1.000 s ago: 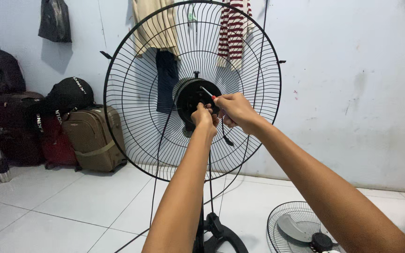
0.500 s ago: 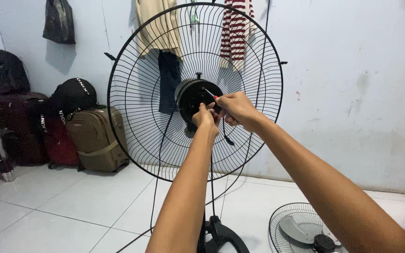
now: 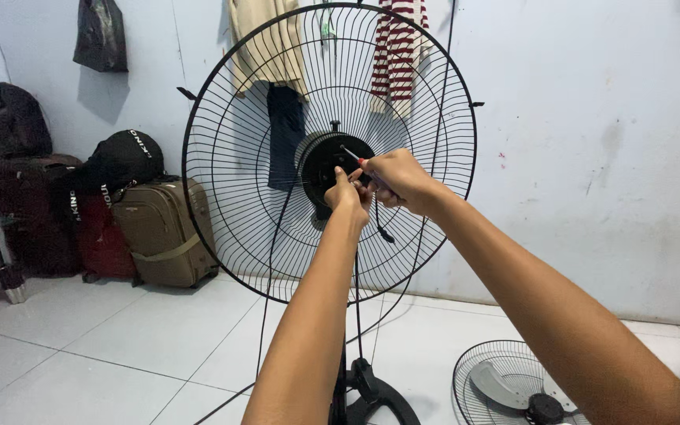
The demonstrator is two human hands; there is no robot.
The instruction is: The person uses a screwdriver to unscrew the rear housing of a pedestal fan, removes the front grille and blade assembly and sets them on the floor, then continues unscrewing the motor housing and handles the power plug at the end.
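A black standing fan's round wire rear guard (image 3: 230,197) faces me on its pole. At its centre is the black motor hub (image 3: 326,161). My right hand (image 3: 400,179) grips a small screwdriver (image 3: 356,159) with a red collar, its tip pointing up-left onto the hub. My left hand (image 3: 348,195) is pressed against the hub just below the tip, fingers curled; whether it pinches anything is hidden. Both forearms reach up from the bottom of the view.
The fan's black base (image 3: 375,393) stands on the white tile floor. A detached guard with grey blades (image 3: 513,386) lies at bottom right. Suitcases and a tan bag (image 3: 159,232) line the left wall. Clothes (image 3: 391,55) hang behind the fan.
The view has shifted slightly, so the fan sits a little lower and more central. Both hands stay at the hub with the screwdriver.
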